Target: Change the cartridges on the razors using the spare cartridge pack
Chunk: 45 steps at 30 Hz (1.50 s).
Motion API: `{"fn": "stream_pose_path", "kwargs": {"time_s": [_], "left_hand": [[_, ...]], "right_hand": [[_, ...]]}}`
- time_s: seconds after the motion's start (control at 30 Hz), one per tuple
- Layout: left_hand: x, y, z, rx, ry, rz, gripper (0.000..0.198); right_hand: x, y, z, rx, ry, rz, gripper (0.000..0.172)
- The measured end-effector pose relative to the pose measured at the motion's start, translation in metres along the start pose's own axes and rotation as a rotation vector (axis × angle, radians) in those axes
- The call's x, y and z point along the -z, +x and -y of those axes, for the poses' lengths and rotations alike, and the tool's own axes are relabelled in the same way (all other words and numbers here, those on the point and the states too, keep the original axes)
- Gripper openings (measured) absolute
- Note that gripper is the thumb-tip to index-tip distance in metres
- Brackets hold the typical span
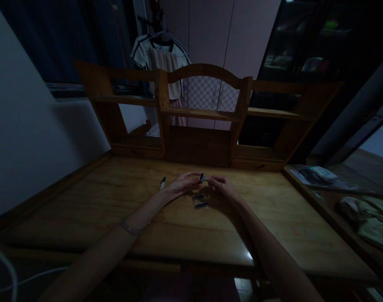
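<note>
My left hand [182, 184] reaches over the desk with its fingers curled, and its fingertips grip a small black-and-silver piece [203, 178]. From the other side, the thumb and fingers of my right hand [221, 184] pinch the shiny end of the same piece. It is too small and dark for me to tell its kind. Just below the hands, a small clear item with two black strips [200, 201] lies flat on the desk. Beside my left wrist is a slim white stick with a black end [163, 183], partly hidden by the forearm.
The wooden desk [100, 209] has a shelf unit [204, 112] along its far edge. A raised wooden rim [323, 218] borders the right side, with papers [314, 174] and cloth [373, 218] beyond it. A white cable [37, 274] hangs at the lower left.
</note>
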<state>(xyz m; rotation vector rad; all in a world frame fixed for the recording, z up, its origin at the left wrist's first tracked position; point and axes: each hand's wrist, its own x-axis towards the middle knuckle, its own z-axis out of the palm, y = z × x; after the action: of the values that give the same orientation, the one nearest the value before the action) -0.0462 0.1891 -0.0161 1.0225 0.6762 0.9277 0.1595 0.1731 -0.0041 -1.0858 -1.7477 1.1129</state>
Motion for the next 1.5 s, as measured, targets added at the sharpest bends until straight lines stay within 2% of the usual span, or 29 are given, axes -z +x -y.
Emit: {"fn": "stream_pose_path", "kwargs": {"time_s": [0.1, 0.2, 0.5, 1.0, 1.37, 1.5], "left_hand": [[0.000, -0.001, 0.000, -0.005, 0.001, 0.052, 0.045], [0.000, -0.001, 0.002, -0.012, 0.011, 0.072, 0.041], [-0.002, -0.002, -0.001, -0.057, -0.012, 0.060, 0.034], [-0.003, -0.003, -0.003, -0.025, 0.041, 0.083, 0.040], [0.007, 0.000, -0.001, -0.011, 0.107, 0.073, 0.048], [0.008, -0.001, -0.001, -0.007, 0.130, 0.079, 0.048]], "right_hand": [[-0.001, 0.000, -0.001, -0.014, 0.010, 0.007, 0.043], [-0.001, 0.001, -0.002, -0.018, 0.032, 0.019, 0.042], [0.003, 0.000, -0.003, 0.008, 0.008, -0.008, 0.042], [-0.001, -0.003, 0.004, -0.012, 0.020, 0.013, 0.042], [0.000, -0.004, 0.004, 0.034, -0.053, 0.056, 0.045], [0.001, -0.004, 0.003, 0.009, -0.031, 0.102, 0.045]]}}
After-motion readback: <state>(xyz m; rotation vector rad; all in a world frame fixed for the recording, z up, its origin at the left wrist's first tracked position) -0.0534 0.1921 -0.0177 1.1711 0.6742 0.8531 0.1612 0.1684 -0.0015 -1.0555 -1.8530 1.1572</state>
